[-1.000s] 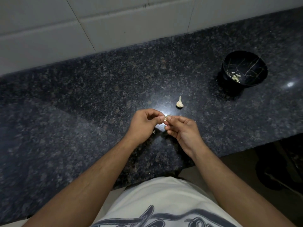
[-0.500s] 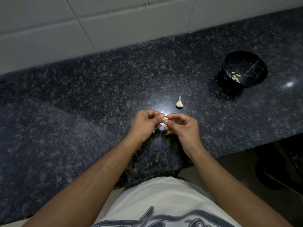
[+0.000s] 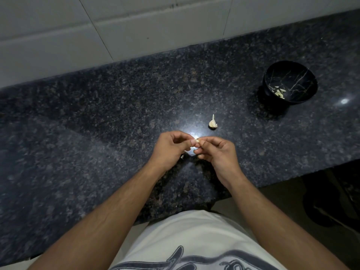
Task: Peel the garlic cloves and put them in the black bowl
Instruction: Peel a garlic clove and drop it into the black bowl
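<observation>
My left hand (image 3: 171,149) and my right hand (image 3: 218,152) meet fingertip to fingertip above the dark granite counter (image 3: 97,123). Together they pinch one small pale garlic clove (image 3: 197,140), mostly hidden by the fingers. A garlic piece with a pointed tip (image 3: 213,123) lies on the counter just beyond my hands. At the far right stands the black bowl (image 3: 272,75) with pale veins, holding several peeled cloves (image 3: 280,92).
A small scrap of garlic skin (image 3: 182,157) lies under my left hand. White wall tiles (image 3: 116,26) run along the back. The counter's front edge (image 3: 292,178) drops off at the right, with dark floor below.
Both hands have shifted slightly away from me while still working the clove between the fingertips. The bowl and the garlic piece on the counter have not moved.
</observation>
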